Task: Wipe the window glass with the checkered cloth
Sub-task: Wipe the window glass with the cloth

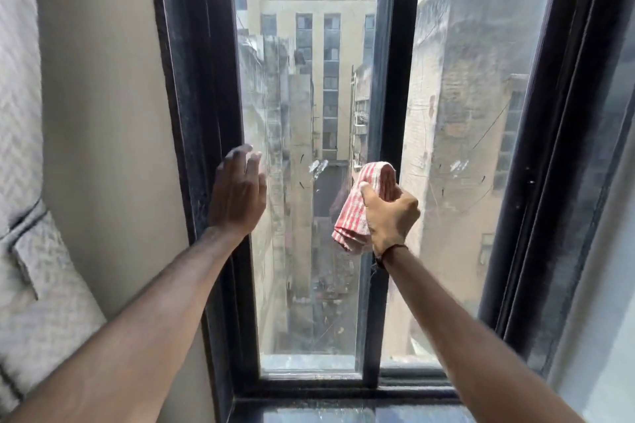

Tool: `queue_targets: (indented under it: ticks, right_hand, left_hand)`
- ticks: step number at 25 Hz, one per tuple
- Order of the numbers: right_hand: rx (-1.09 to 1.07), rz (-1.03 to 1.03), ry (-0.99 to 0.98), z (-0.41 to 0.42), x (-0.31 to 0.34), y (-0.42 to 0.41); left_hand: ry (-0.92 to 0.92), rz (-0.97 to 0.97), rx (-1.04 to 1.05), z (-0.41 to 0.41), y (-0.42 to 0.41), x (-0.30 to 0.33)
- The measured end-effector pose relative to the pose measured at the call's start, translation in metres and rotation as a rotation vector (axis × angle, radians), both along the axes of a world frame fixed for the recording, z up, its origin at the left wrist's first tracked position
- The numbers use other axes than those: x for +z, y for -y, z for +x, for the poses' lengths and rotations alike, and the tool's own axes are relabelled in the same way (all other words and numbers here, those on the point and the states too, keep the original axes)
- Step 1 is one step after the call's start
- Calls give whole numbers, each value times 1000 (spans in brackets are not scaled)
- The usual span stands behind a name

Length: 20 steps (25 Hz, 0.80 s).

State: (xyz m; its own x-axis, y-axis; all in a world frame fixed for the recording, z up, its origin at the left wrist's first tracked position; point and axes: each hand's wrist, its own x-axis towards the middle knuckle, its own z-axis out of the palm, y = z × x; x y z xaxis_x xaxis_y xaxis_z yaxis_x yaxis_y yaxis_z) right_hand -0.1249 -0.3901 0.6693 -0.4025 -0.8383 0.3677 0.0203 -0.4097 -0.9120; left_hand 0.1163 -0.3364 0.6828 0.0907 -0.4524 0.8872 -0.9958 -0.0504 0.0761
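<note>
A tall window with black frames fills the middle of the view. Its left glass pane is dusty and smeared, and so is the right pane. My right hand grips a bunched red-and-white checkered cloth and holds it against the left pane, close to the black centre post. My left hand is spread flat with fingers apart on the left frame, its fingertips reaching the edge of the glass.
A beige wall stands left of the window, with pale patterned fabric at the far left. The black sill runs along the bottom. Another dark frame rises at the right. Buildings show outside.
</note>
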Motion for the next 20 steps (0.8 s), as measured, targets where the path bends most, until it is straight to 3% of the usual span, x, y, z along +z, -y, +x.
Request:
queue_targets:
  ticks: [4,9,15,20]
  right_hand:
    - [-316,-360,-274,18,35,19]
    - [-487,-663,-464,47,4,53]
    - [-389,-566,-829,72,-35,59]
    - [-467,-597,-893,119,-5,60]
  left_hand:
    - [81,11,55,31,33,14]
    - [168,-174,197,50,73,-9]
    - [180,-252,245,53,83,-12]
    - [195,-300,251,55,88,-13]
